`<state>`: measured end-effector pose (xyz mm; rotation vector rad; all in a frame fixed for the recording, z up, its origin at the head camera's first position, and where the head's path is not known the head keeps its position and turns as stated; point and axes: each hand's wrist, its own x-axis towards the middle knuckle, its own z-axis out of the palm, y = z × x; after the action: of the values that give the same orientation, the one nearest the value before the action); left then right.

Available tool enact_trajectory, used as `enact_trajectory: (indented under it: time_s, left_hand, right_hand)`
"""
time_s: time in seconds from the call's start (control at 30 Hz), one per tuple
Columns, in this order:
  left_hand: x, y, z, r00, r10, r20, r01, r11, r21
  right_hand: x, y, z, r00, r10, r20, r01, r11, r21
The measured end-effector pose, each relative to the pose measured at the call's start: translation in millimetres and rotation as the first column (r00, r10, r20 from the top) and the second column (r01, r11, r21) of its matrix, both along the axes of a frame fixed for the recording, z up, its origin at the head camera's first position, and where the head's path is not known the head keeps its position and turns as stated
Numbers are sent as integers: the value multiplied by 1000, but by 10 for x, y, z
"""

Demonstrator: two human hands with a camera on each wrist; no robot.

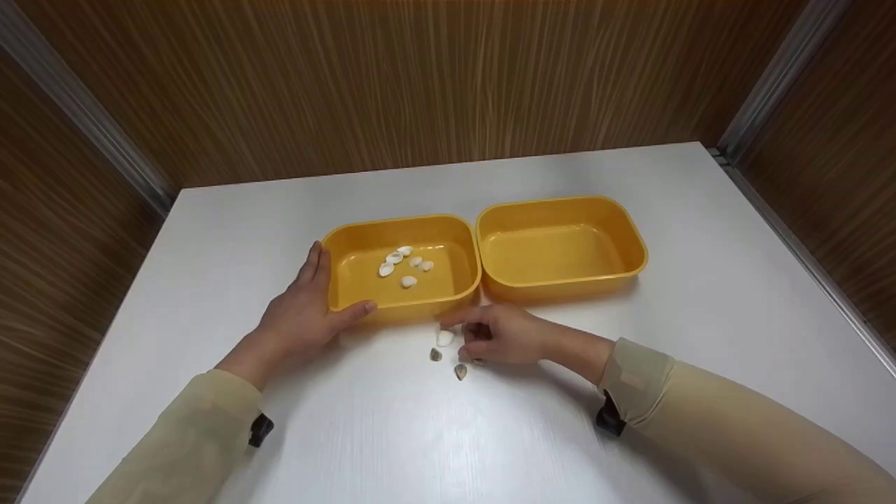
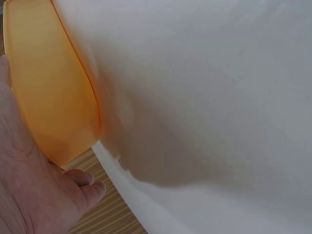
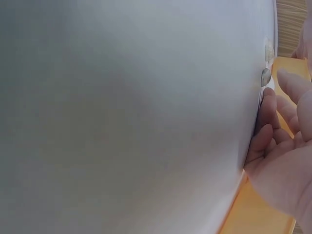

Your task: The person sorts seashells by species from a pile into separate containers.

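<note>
White shell (image 1: 445, 339) near left box (image 1: 420, 310), likely light, brittle, best pinched edgewise; right hand (image 1: 505, 334) with thumb, forefinger parted; left hand (image 1: 299, 313) straight-fingered.

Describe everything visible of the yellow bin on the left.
The left bin is a yellow, open-topped rounded rectangle, seemingly smooth plastic, with low walls and a glossy floor. It stands upright on the white table, beside a second yellow bin; whether their rims touch is unclear. Several small white shells lie inside. The left hand rests against its left end, thumb at the near rim.
</note>
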<state>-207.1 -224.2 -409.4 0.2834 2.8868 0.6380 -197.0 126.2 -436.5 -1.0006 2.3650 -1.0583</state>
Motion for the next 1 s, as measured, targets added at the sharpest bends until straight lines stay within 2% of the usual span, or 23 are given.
enact_trajectory:
  time_s: [0.2, 0.57, 0.83, 1.0]
  left_hand:
    - [-6, -2, -23, 1000, 2, -6, -2, 1000, -4]
    - [-3, 3, -13, 1000, 18, 10, -18, 1000, -6]
    - [-4, 2, -3, 1000, 15, 15, -15, 1000, -12]
    - [-5, 6, 1, 1000, 21, 21, -21, 1000, -10]
  right_hand:
    - [4, -1, -11, 999, 20, -46, -20, 1000, -10]
    - [-3, -20, -17, 998, 7, -57, -5, 1000, 29]
    - [4, -36, -19, 1000, -1, -25, 2, 999, 33]
    - [7, -52, -19, 999, -5, -47, 6, 999, 35]
